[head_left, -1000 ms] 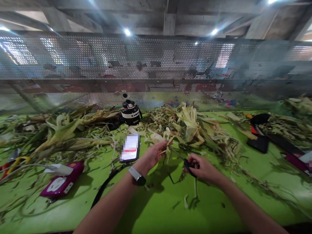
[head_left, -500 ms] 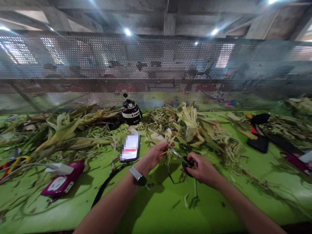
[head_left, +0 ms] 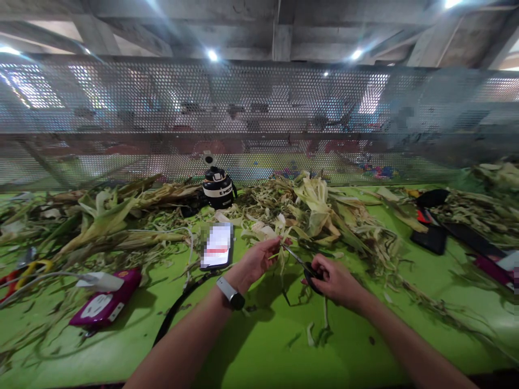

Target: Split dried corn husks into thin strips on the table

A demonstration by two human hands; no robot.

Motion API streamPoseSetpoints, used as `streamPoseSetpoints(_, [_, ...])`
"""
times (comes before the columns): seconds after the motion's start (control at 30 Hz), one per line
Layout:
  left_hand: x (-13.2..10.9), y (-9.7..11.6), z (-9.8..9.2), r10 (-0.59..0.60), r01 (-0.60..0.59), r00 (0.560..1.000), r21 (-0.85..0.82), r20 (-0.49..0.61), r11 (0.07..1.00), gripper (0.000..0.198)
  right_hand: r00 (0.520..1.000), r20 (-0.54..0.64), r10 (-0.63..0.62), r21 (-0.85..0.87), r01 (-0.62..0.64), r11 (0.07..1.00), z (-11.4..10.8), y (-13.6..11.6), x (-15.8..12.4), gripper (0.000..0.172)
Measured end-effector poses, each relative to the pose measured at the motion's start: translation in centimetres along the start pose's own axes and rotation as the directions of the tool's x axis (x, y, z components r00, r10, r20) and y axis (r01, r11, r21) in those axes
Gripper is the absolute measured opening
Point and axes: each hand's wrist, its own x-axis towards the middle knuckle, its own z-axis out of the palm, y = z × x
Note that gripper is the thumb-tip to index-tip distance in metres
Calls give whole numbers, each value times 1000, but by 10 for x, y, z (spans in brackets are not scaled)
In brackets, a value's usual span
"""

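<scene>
"Two hands on my feed, both bare. Contents of each?"

"Left hand [head_left: 263, 258]: fingertips pinched together on a husk piece [head_left: 281, 259], pale strips hanging below. Item worn on that wrist: one watch [head_left: 232, 294], light band. Right hand [head_left: 330, 276]: fingers closed around the black handles of the scissors [head_left: 307, 267], blades pointing up and left to the husk piece."

"Blades touching it?"

"I cannot tell from my station — too small."

"Location of the husk piece?"

"Held over the green table [head_left: 284, 351], right of the phone [head_left: 218, 246], just in front of the husk pile [head_left: 275, 194]."

"Remaining stock?"

"As I log it: phone, one, screen lit, lying beyond the left wrist. Bottle [head_left: 219, 192], one, black with a white band, upright behind the phone, cap raised. Purple block [head_left: 121, 302], one, far left, white charger [head_left: 104, 281] on top. Strap [head_left: 174, 309], one, black, running beside the left forearm. Mesh panel [head_left: 259, 108] — one, standing along the rear."
</scene>
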Motion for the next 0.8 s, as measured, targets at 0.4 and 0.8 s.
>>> streamPoseSetpoints(0.4, [-2,1,3,-35,36,999,-76,18,996,13,999,46,26,105,-31,994,2,0,0,32])
streamPoseSetpoints(0.8, [7,-10,-1,91,-91,996,-15,-10,996,16,937,322,132,503,-288,815,-9,-8,-5,46])
